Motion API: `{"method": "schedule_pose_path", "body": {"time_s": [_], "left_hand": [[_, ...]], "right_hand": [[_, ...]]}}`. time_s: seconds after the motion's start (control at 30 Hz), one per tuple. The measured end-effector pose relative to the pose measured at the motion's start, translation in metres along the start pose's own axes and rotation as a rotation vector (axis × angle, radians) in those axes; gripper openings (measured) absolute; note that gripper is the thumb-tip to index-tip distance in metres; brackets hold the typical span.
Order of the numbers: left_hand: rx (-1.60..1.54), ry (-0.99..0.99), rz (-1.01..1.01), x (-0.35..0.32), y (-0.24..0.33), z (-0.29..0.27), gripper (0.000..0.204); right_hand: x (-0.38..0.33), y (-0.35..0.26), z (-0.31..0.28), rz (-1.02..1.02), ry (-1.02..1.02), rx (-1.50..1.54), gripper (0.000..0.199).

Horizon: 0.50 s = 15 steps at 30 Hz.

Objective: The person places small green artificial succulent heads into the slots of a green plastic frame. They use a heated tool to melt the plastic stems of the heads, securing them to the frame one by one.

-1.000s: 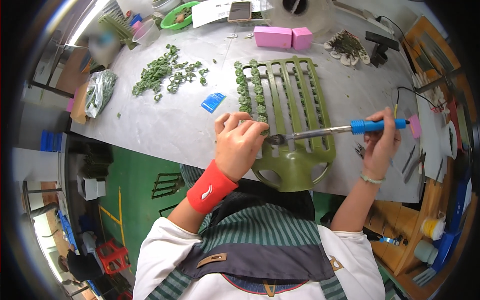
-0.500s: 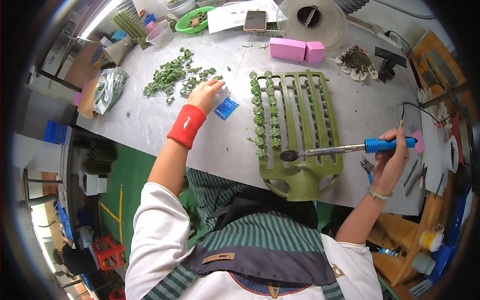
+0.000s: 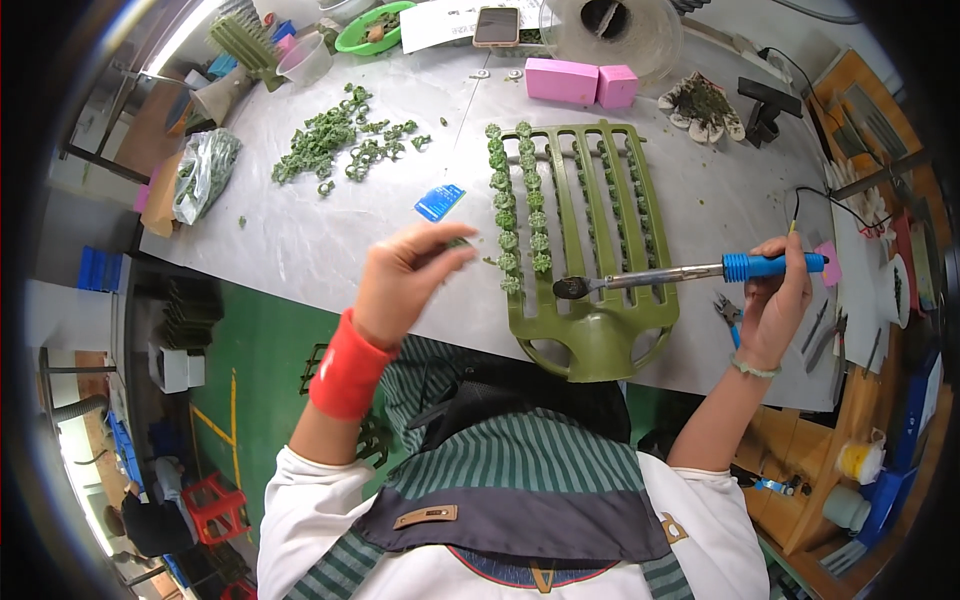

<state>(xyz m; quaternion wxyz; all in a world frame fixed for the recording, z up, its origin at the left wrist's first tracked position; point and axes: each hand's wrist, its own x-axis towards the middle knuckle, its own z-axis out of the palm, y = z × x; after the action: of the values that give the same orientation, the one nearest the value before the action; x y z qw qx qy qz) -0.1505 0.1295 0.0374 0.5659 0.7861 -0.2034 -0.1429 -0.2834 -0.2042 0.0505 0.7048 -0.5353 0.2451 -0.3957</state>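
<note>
My left hand (image 3: pixel 398 280), with a red wristband, is over the table's front part, its thumb and fingers pinching a small green plastic rosette (image 3: pixel 457 243). My right hand (image 3: pixel 778 305) grips the blue handle of a soldering iron (image 3: pixel 685 273). The iron's blackened, spoon-like tip is over the lower left of an olive-green slotted plastic frame (image 3: pixel 592 345). Green rosettes (image 3: pixel 535 200) line the frame's two leftmost bars; smaller green pieces show along inner bars further right. A pile of loose rosettes (image 3: pixel 318 140) lies at the far left, beyond a blue card (image 3: pixel 439 203).
Pink blocks (image 3: pixel 562 81), a phone (image 3: pixel 497 27), a green bowl (image 3: pixel 350 40) and a dirty glove (image 3: pixel 704 108) lie along the back. A bag of green pieces (image 3: pixel 205 175) rests at the left edge. Pliers (image 3: pixel 728 308) lie beside my right hand; the iron's cord runs at the right.
My left hand has come from the loose pile toward me, now pinching a small rosette. My right hand keeps the soldering iron nearly still over the frame. The whole view has shifted slightly.
</note>
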Motion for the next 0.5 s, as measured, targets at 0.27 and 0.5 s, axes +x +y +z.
{"method": "schedule_pose_path", "body": {"time_s": [0.27, 0.5], "left_hand": [[0.398, 0.045, 0.396, -0.016, 0.011, 0.055, 0.028], [0.718, 0.133, 0.542, -0.014, 0.005, 0.073, 0.025]], "right_hand": [[-0.001, 0.009, -0.006, 0.020, -0.026, 0.029, 0.032], [-0.003, 0.024, -0.004, 0.065, -0.071, 0.076, 0.030]]}}
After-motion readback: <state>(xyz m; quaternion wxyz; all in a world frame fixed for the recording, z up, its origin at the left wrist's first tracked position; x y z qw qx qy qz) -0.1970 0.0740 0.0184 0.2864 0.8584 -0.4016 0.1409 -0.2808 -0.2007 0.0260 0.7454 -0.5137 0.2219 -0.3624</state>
